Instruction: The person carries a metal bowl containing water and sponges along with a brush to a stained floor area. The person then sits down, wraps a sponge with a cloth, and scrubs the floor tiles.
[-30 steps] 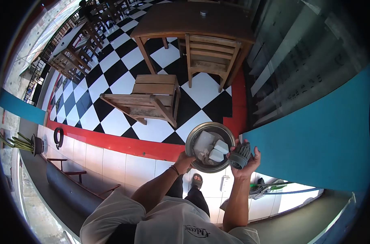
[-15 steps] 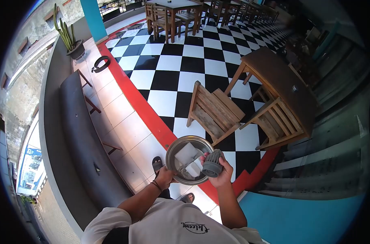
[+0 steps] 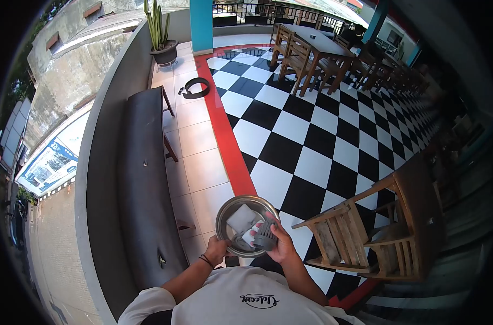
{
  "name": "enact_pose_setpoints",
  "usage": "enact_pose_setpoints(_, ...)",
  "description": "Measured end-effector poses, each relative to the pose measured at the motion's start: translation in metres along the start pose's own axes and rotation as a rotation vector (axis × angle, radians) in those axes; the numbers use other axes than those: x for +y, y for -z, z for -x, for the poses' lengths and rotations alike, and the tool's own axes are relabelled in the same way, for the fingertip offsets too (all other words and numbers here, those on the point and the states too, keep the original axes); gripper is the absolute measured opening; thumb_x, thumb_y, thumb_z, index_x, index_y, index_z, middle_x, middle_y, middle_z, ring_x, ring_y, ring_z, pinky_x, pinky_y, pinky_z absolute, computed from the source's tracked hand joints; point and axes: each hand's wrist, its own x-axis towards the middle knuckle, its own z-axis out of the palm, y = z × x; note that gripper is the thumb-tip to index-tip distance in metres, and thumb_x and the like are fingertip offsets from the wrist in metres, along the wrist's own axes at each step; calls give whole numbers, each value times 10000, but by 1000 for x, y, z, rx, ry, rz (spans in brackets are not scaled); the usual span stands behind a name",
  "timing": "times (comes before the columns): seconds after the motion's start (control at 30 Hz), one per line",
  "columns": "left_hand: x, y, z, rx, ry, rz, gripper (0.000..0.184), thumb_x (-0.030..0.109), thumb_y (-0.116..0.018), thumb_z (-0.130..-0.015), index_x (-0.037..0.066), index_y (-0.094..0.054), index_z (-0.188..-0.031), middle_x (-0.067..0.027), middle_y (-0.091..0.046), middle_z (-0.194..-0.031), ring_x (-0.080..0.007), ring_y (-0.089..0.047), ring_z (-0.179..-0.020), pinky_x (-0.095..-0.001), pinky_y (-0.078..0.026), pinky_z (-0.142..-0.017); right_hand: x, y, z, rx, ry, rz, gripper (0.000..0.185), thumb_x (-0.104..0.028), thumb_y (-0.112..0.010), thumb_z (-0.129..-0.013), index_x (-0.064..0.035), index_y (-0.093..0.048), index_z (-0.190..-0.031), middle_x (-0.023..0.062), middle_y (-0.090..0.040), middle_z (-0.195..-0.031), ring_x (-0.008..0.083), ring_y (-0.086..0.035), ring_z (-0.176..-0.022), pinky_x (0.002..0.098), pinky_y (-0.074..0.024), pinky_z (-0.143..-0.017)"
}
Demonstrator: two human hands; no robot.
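Note:
In front of my body is a round metal bowl (image 3: pixel 220 216). My left hand (image 3: pixel 217 250) is closed on its near left rim. Inside the bowl lie a white block (image 3: pixel 241 218) with a flat face and other pale pieces, partly hidden. In my right hand (image 3: pixel 283 245) is a grey scrubbing brush (image 3: pixel 265 236) with a round base and ridged bristles, held over the bowl's right side. The fingers wrap round the brush; whether they also touch the bowl's rim I cannot tell. Part of the white pieces is covered by the brush.
A long dark padded bench (image 3: pixel 135 179) runs along the low wall at left. A black belt-like loop (image 3: pixel 195 88) lies on the tiles near a potted plant (image 3: pixel 164 53). Wooden chairs (image 3: pixel 338 235) and a table (image 3: pixel 419 200) stand at right, another table (image 3: pixel 317 39) farther off.
My view has turned left and farther ahead, so the chairs and near table now sit lower and to the right. Both hands still hold the bowl and the brush.

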Motion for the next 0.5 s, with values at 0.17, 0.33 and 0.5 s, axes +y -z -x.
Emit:
enact_pose_setpoints(0.17, 94, 7, -78, 124, -17, 155, 292, -74, -559, -835, -119, -502, -1118, -246, -641, -1021, -362, -714, -798, -430, -663, -621, -21, -4, -137, 67, -125, 130, 518, -328, -633, -965, -46, -412, -1340, 198, -597, -1185, 345, -623, -1120, 459, -533, -929)
enact_pose_setpoints(0.33, 196, 8, -187, 168, -6, 222, 297, -69, -553, -839, -117, -489, -1125, -237, -639, -1013, -354, -712, -795, -425, -663, -625, -80, -33, -288, 125, -204, 283, 487, -365, -649, -953, -13, -483, -1246, 195, -640, -1095, 302, -675, -993, 419, -542, -911)
enact_pose_setpoints(0.5, 318, -6, -281, 164, -78, 328, 301, -65, -557, -835, -115, -494, -1126, -225, -639, -992, -344, -710, -798, -410, -660, -629, -183, -92, -454, 25, -253, 446, 491, -349, -710, -912, -38, -456, -1195, 169, -644, -998, 274, -689, -912, 411, -584, -807)
